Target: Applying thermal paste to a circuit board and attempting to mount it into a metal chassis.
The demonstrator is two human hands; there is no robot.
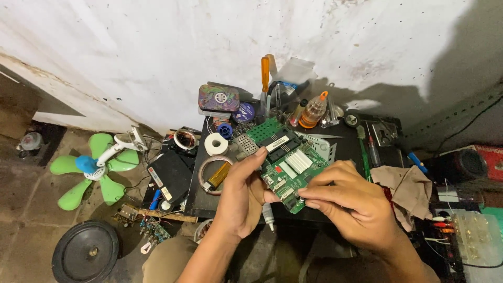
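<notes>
My left hand point(242, 195) grips green circuit board point(285, 163) by near-left edge, thumb on top; my right hand point(352, 204) pinches its lower corner, fingers pressed together. Board held tilted above dark workbench point(346, 142), beside tape roll point(216, 143)

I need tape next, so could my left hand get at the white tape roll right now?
Probably not at once: the left hand is holding the green circuit board. The white tape roll lies uncovered just beyond it.

Stained white wall point(157, 47) across upper frame | shadowed dark at upper right | bare grey floor point(26, 209) at lower left | low black surface point(346, 137) at centre
</notes>
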